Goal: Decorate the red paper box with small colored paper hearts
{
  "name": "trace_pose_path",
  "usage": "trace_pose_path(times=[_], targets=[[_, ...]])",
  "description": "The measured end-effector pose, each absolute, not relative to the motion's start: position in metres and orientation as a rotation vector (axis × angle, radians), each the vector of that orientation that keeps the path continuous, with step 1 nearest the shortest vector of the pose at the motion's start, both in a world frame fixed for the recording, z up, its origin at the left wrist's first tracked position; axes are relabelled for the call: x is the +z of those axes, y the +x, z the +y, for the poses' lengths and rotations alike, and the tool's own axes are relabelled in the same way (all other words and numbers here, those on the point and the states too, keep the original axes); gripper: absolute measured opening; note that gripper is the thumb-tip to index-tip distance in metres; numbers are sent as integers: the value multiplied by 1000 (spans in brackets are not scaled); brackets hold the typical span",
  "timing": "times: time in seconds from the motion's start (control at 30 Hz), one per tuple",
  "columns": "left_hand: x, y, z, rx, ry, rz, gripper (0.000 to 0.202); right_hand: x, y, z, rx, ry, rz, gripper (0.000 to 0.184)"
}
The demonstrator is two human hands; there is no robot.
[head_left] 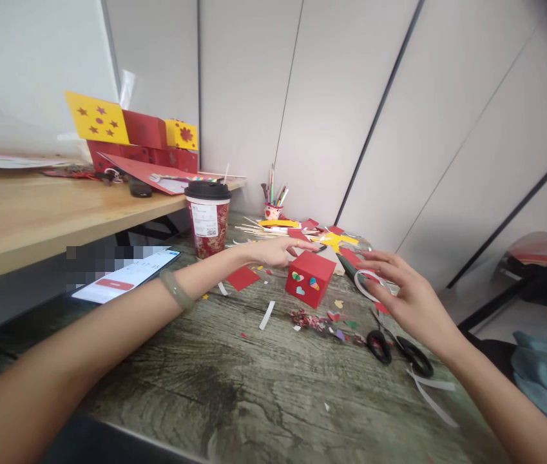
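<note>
A red paper box with small multicoloured heart cutouts on its front stands on the dark wooden table. My left hand reaches to its back left edge, index finger stretched out over the far side; whether it touches the box I cannot tell. To the right, my right hand hovers with fingers spread, just beside a white tape roll that its fingers partly cover. Below that hand lie black-handled scissors. Glittery red trim and small paper hearts are scattered in front of the box.
A lidded paper cup and a lit phone are on the left. At the back stand a pen cup and several wooden sticks. A raised wooden shelf carries red and yellow boxes. Paper scraps litter the table.
</note>
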State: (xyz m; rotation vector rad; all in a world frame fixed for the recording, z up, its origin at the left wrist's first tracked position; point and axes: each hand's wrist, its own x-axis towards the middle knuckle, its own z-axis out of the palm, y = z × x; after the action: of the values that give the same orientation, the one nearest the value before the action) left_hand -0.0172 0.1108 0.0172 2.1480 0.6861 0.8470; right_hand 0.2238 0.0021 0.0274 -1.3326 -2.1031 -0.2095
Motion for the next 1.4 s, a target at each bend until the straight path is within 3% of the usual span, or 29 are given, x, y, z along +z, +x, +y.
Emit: trace_pose_path(times=[0.2, 0.3, 0.43, 0.5, 0.8, 1.13, 1.4], targets=[[25, -4, 102, 908, 2298, 873, 33, 17, 234, 12, -236, -1491, -2212, 28], [22, 6, 85, 977, 2343, 940, 44, 12, 239, 15, -244, -1534, -2268, 25], [16, 14, 70, 904, 2552, 1048, 77, 14, 241, 15, -253, -1597, -2314, 24], [17, 14, 69, 807, 2585, 1017, 80, 16, 241, 13, -241, -1622, -2331, 24], [38, 7, 70, 764, 2297, 750, 53, 26, 255, 13, -233, -1788, -2303, 22], [32, -2, 85, 505, 2631, 649, 37, 30, 284, 19, -141, -2110, -2204, 22], [35, 9, 73, 850, 2660, 659, 30, 22, 257, 18, 312, -1827, -2455, 20]])
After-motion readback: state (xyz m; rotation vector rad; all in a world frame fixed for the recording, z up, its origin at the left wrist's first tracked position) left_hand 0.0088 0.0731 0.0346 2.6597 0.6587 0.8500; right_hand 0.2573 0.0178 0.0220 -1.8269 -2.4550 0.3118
